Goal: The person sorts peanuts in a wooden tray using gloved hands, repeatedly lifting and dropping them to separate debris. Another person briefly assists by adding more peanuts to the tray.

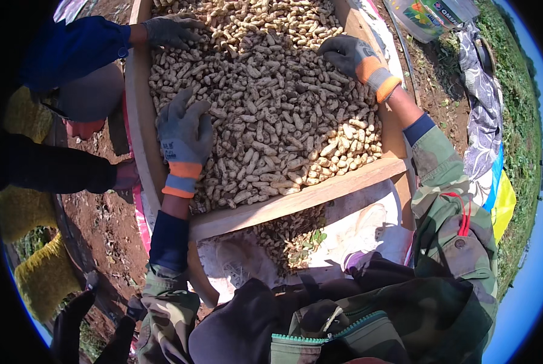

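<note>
Unshelled peanuts fill a wooden-framed tray, lying thickly between its side boards. My left hand, in a grey coated work glove with an orange cuff band, rests on the peanuts near the left board. Its fingers are spread, with nothing visible held in them. Over by the right board, my right hand wears a matching glove and touches the peanuts. The fingers bend downward and their tips are partly hidden, so I cannot tell whether anything is in them.
Another person's gloved hand reaches over the left board at the far end. Below the near board, a white sheet bears loose peanuts and some green leaves. A plastic bucket and patterned cloth lie at right; yellow sacks at left.
</note>
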Demonstrator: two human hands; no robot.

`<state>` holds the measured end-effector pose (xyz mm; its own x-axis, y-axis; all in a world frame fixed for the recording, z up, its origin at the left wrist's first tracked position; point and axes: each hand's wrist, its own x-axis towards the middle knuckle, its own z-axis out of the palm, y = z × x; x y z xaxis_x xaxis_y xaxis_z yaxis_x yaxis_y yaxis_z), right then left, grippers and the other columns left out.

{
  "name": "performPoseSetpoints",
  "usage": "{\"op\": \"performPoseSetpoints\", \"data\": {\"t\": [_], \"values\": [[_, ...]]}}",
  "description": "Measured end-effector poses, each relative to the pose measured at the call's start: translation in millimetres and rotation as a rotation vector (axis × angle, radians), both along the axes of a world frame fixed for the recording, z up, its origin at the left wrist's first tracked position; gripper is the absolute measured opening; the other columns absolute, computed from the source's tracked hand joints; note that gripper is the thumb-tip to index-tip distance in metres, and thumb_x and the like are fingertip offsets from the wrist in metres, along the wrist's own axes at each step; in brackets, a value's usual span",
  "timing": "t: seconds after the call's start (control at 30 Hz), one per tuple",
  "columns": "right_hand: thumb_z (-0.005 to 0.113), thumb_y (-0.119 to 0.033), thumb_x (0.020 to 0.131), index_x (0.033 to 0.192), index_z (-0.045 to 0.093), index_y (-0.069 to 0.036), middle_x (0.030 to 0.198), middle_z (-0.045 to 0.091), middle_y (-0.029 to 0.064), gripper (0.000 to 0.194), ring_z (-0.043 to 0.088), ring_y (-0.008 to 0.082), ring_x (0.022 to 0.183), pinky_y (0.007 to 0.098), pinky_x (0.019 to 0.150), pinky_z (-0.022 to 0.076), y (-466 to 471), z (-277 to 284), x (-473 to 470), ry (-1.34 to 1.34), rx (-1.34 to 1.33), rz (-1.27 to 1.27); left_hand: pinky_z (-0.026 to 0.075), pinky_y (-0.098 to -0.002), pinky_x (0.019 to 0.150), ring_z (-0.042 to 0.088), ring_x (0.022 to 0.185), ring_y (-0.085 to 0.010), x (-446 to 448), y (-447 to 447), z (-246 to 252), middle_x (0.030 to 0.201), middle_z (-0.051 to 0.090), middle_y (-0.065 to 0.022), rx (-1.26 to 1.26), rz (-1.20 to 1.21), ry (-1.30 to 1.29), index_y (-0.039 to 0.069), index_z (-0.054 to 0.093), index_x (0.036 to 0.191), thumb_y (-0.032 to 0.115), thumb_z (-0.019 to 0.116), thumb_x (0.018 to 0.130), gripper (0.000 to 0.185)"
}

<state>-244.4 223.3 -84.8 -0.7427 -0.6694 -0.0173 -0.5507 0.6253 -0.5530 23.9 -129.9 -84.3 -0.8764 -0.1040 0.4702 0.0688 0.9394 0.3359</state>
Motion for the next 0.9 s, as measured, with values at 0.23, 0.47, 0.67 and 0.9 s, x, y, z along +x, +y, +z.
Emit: {"op": "performPoseSetpoints", "data": {"t": [0.23, 0.47, 0.67, 0.9], "values": [[0.078, -0.028, 0.093, 0.102, 0.079, -0.010, 0.094, 0.076, 0.0034, 0.020, 0.073, 0.0167, 0.092, 0.0354, 0.077, 0.0570, -8.9, -7.2, -20.3, -0.413, -0.080, -0.127, 0.048, -0.0514, 0.105, 0.063, 0.120, -0.0391, 6.4, -2.0, -4.9, 0.136, 0.067, -0.0122, -0.022, -0.069, 0.033, 0.016, 0.077, 0.109, 0.010, 0.075, 0.084, 0.026], [0.076, -0.032, 0.100, 0.114, 0.071, -0.010, 0.091, 0.070, -0.0036, 0.027, 0.065, 0.0032, 0.076, 0.0185, 0.064, 0.0512, 14.2, 50.9, 63.4, -0.822, -0.457, -0.255, 0.050, -0.0494, 0.101, 0.064, 0.116, -0.0366, 1.5, 1.3, 8.3, 0.134, 0.068, -0.0107, -0.057, -0.067, 0.113, 0.019, 0.077, 0.113, 0.009, 0.076, 0.084, 0.031], [0.075, -0.027, 0.101, 0.103, 0.073, -0.005, 0.092, 0.073, 0.0001, 0.023, 0.068, 0.0067, 0.079, 0.0224, 0.065, 0.0540, -16.9, 88.6, 162.5, -1.159, -0.210, 0.279, 0.053, -0.0487, 0.094, 0.067, 0.112, -0.0362, 1.2, 14.3, 6.3, 0.127, 0.072, -0.0114, 0.021, -0.154, 0.191, 0.018, 0.077, 0.115, 0.006, 0.075, 0.086, 0.032], [0.073, -0.023, 0.094, 0.107, 0.075, -0.003, 0.093, 0.077, 0.0067, 0.024, 0.071, 0.0173, 0.081, 0.0345, 0.075, 0.0559, 18.8, 59.9, 86.1, -0.397, 0.063, -0.078, 0.054, -0.0483, 0.093, 0.068, 0.107, -0.0367, -10.9, 16.7, -6.7, 0.125, 0.072, -0.0127, 0.023, -0.151, 0.187, 0.017, 0.076, 0.114, 0.005, 0.074, 0.085, 0.032]]}}
